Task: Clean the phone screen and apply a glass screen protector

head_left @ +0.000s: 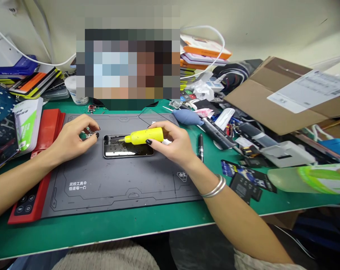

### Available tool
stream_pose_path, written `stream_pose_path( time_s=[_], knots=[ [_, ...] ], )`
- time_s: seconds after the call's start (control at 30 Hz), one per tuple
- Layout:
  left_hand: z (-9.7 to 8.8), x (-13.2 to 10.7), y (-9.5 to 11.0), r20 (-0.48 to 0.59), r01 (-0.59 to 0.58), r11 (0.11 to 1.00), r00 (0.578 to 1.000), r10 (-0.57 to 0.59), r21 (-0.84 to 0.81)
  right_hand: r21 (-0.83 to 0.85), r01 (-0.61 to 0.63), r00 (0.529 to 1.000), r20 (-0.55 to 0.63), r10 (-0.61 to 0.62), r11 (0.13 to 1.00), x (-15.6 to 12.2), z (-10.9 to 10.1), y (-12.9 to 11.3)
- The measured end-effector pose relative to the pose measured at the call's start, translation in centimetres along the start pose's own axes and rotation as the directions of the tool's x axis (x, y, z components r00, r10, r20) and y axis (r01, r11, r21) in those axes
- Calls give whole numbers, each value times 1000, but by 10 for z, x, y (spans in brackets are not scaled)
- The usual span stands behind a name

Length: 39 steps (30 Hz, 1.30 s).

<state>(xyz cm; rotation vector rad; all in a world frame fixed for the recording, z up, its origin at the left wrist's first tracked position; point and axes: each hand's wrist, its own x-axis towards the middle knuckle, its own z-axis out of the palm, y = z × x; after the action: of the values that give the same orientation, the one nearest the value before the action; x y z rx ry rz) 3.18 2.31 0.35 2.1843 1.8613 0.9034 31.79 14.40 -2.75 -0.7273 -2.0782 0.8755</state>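
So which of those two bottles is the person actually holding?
The yellow squeeze bottle, gripped in the right hand above the droplet-dotted smartphone. The green-labelled bottle lies on its side at far right, untouched.

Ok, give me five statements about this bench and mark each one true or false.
1. The right hand holds a yellow bottle. True.
2. The phone stands upright. False: it lies flat on the grey mat.
3. Droplets dot the phone's dark screen. True.
4. Bangles circle the left wrist. False: the silver bangles circle the right one.
5. The left hand is on the bottle. False: it is apart from it, on the phone's other side.
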Motion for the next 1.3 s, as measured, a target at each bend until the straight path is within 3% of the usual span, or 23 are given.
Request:
stream_pose_path(
  time_s=[0.27,0.57,0.8,1.17,1.3],
  knots=[
    [0,1,2,0,12,1000,1000,-12,7,10,-43,999,-33,44,999,0,-1,2],
    [0,1,1,8,10,1000,1000,-10,13,23,-47,998,52,46,999,1,3,4],
    [-2,1,3,13,47,999,999,-48,17,21,-49,998,-31,50,999,1,-3,1],
    [-2,1,3,20,39,999,999,-40,20,29,-70,995,-71,72,997,4,-7,1],
    [-2,1,4,22,38,999,999,-38,22,29,-75,996,-36,76,997,3,-6,3]
  ],
)
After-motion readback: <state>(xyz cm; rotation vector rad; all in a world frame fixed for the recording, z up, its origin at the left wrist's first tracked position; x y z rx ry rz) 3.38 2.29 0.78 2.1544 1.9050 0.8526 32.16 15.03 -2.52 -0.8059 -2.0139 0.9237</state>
